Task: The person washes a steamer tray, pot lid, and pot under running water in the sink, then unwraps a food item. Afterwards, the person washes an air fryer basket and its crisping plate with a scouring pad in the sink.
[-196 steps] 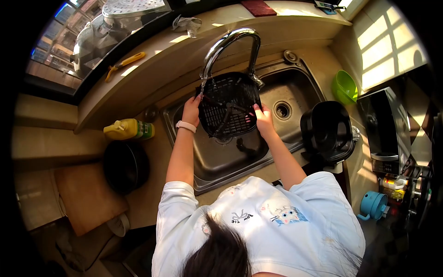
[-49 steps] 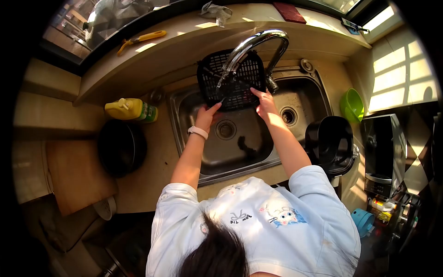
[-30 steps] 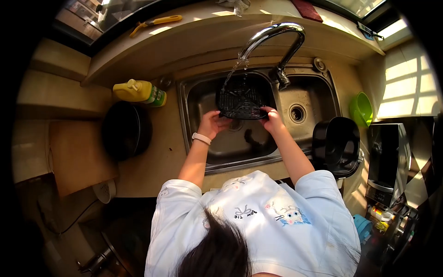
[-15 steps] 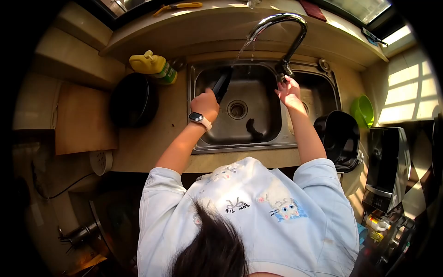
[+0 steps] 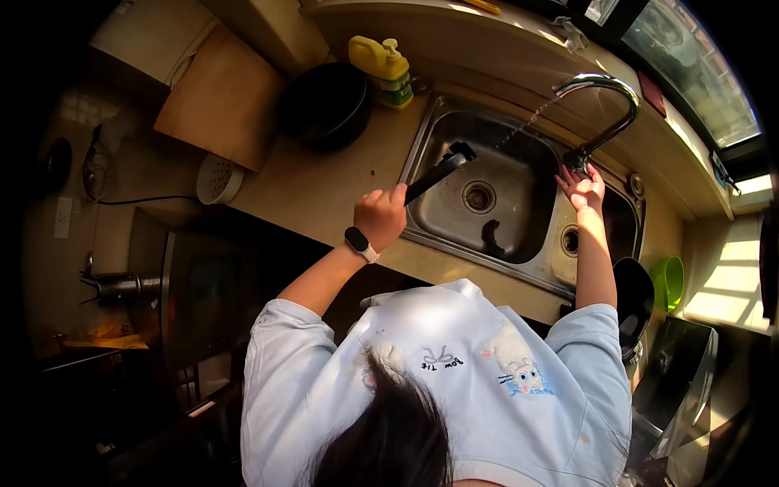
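My left hand (image 5: 380,217), with a watch on its wrist, is closed around the handle of a black long-handled tool (image 5: 438,176). The tool slants over the left edge of the steel sink (image 5: 442,213), and its short, jagged dark head points toward the basin. My right hand (image 5: 583,191) is at the base of the chrome faucet (image 5: 631,105), palm up and fingers apart, touching or just below its lever. A thin stream of water (image 5: 527,122) runs from the spout into the left basin. A dark curved piece (image 5: 492,237) lies near the drain (image 5: 479,196).
A black pot (image 5: 324,107) and a yellow pump bottle (image 5: 385,69) stand left of the sink. Right of it are a black container (image 5: 634,302) and a green bowl (image 5: 668,282). A brown board (image 5: 219,101) leans at the far left.
My left hand has drawn the tool back from the water toward the sink's near left edge. My right hand stays at the faucet base, and water still runs. The view has tilted.
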`<state>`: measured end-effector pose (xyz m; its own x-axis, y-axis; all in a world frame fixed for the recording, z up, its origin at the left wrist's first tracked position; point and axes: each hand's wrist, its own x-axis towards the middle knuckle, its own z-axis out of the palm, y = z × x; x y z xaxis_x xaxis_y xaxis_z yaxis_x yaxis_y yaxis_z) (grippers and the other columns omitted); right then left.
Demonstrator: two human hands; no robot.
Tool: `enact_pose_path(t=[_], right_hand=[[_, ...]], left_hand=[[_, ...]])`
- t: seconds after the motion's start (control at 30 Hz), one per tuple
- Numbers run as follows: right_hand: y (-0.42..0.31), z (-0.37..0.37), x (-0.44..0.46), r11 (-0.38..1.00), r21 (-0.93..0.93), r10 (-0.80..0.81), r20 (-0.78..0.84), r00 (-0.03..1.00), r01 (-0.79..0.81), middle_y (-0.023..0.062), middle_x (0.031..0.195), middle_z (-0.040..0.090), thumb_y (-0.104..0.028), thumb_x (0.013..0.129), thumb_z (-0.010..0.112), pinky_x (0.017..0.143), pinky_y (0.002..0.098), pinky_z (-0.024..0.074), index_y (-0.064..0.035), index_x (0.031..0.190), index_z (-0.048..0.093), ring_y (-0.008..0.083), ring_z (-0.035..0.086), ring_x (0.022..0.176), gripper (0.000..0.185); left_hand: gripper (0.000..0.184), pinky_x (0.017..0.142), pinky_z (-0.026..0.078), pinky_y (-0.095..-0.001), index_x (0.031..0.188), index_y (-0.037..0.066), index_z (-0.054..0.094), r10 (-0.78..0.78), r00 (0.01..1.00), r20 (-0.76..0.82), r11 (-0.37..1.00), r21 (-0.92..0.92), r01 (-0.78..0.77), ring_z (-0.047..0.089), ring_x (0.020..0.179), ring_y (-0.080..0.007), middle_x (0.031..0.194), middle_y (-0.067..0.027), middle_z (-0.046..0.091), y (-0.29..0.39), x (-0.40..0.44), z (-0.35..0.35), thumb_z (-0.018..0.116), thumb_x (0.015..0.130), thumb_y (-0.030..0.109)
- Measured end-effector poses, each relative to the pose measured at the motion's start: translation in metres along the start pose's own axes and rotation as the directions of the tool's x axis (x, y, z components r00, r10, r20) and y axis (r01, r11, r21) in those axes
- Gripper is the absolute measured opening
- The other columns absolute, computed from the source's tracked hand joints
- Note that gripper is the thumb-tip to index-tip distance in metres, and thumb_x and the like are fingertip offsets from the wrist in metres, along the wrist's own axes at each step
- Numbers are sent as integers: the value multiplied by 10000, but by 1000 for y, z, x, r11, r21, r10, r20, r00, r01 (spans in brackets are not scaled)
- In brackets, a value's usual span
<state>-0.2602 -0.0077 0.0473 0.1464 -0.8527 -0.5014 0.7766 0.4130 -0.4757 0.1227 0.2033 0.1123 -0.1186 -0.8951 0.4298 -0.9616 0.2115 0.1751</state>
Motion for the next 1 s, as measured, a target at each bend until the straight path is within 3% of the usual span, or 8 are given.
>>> enact_pose_path(t=[0.17,0.23,0.3,0.33,0.47,0.6,0.77,1.0], right_hand=[[9,-13,-25,1000,29,4,-47,999,-3,183,1306,309,-187,790,493,956,497,299,41,1183,338,324,409,1122,481],[20,-20,-37,999,34,9,-82,997,-6,196,1275,347,-178,794,487,923,486,339,33,1186,345,331,438,1089,467],[29,-32,-42,999,20,28,-154,988,-25,222,1209,416,-162,804,474,855,459,406,12,1165,377,354,487,1018,412],[34,-40,-43,999,28,20,-160,987,-16,222,1209,416,-162,804,474,855,459,406,12,1165,377,354,487,1018,412],[53,-70,-60,1000,8,26,-212,977,-25,214,1150,451,-139,808,456,829,454,430,17,1099,391,341,508,966,336],[72,-110,-86,935,347,59,-352,934,72,211,1045,465,-111,806,459,827,414,438,30,1118,340,330,503,953,362],[98,-122,-162,750,646,183,-405,896,139,206,1027,476,-99,814,454,786,355,454,66,1081,378,289,516,886,323],[137,-187,-266,722,569,106,-654,749,394,187,956,513,-45,796,465,729,324,467,58,986,417,257,530,796,222]], left_hand=[[177,548,450,-376,865,-6,565,-582,806,-110,800,-256,543,573,646,-351,696,-190,588,-76,-81,-33,570,782,151],[152,547,452,-320,842,-29,565,-745,667,-3,593,-461,660,609,636,-239,707,-142,620,-128,-123,-29,573,782,110],[101,520,440,-260,833,-21,574,-847,517,124,340,-621,706,576,623,-121,722,-57,612,-167,-154,-31,566,782,65],[117,475,407,-246,866,-5,572,-834,542,108,322,-702,635,570,637,-114,743,-44,614,-210,-188,-6,574,775,68],[162,426,330,-231,887,45,575,-923,158,349,-160,-727,668,514,587,-117,760,-19,587,-229,-188,-15,610,773,154],[274,424,289,-211,964,63,554,-860,-120,496,-495,-757,426,468,605,-113,916,-39,550,-257,-191,9,644,763,225],[479,463,348,-231,1141,109,434,-741,-49,669,-664,-722,194,478,789,-193,1007,-51,494,-286,-197,43,658,757,288],[531,565,485,-302,1179,61,362,-871,-25,491,-456,-788,414,525,789,-246,1076,-112,471,-274,-171,70,650,764,227]])
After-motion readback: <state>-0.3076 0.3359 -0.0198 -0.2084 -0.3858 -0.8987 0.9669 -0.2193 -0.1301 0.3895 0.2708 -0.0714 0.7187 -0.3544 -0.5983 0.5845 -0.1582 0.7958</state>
